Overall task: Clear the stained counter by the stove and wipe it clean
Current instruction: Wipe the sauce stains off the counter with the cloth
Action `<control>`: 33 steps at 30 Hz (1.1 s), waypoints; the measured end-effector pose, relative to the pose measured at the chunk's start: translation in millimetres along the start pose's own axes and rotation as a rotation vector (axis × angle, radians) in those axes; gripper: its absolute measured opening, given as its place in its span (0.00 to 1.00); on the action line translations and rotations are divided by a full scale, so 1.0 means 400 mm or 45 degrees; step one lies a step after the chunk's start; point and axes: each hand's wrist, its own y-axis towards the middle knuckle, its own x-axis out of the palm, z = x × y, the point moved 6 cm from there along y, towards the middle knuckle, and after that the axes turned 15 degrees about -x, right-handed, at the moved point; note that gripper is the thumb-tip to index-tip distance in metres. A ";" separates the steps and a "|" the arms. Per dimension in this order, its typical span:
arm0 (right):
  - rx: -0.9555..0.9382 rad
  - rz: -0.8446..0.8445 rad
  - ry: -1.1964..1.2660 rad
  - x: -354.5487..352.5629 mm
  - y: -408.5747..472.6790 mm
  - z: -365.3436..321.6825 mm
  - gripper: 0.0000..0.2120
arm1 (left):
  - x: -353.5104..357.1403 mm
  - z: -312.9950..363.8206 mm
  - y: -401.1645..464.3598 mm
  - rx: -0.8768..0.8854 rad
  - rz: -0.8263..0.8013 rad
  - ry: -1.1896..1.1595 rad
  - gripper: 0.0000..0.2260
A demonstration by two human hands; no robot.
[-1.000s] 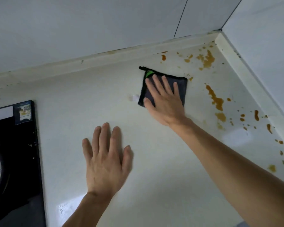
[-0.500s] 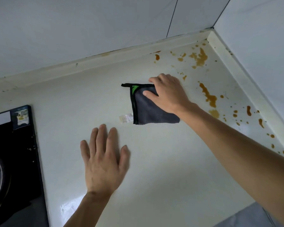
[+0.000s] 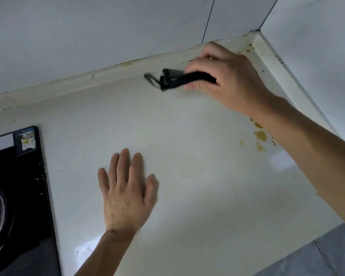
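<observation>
R hand (image 3: 225, 80) gripping folded dark cloth (image 3: 179, 79), blurred, near back wall trim. L hand (image 3: 126, 193) lying flat, fingers spread, on worktop (image 3: 197, 186). Brown stains (image 3: 259, 135) showing beside R forearm. Stove (image 3: 14, 188) sitting far left.

1. Pale glossy table (image 3: 187, 176), bounded by a raised ledge along two tiled walls.
2. Black stove (image 3: 18, 186) set in at left.
3. Brown stains (image 3: 259, 135) near right.
4. Left hand (image 3: 126, 193) pressed flat mid-surface.
</observation>
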 end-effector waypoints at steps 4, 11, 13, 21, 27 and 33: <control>-0.128 -0.334 -0.089 0.076 -0.110 -0.073 0.15 | 0.000 -0.002 -0.001 -0.008 -0.002 0.007 0.27; 0.156 -0.275 0.051 0.198 -0.233 -0.101 0.18 | 0.009 -0.010 0.001 -0.004 -0.007 0.008 0.27; 0.260 -0.331 0.043 0.245 -0.194 -0.093 0.25 | 0.007 -0.007 -0.002 -0.010 -0.038 0.023 0.27; 0.370 -0.562 -0.051 0.349 -0.213 -0.050 0.33 | -0.006 0.061 0.115 0.050 -0.007 -0.046 0.25; 0.635 -0.534 -0.098 0.354 -0.177 0.140 0.34 | 0.030 0.184 0.262 0.101 -0.020 -0.020 0.19; 1.007 -0.308 -0.112 0.407 -0.012 0.190 0.33 | 0.054 0.185 0.264 0.074 0.051 0.025 0.19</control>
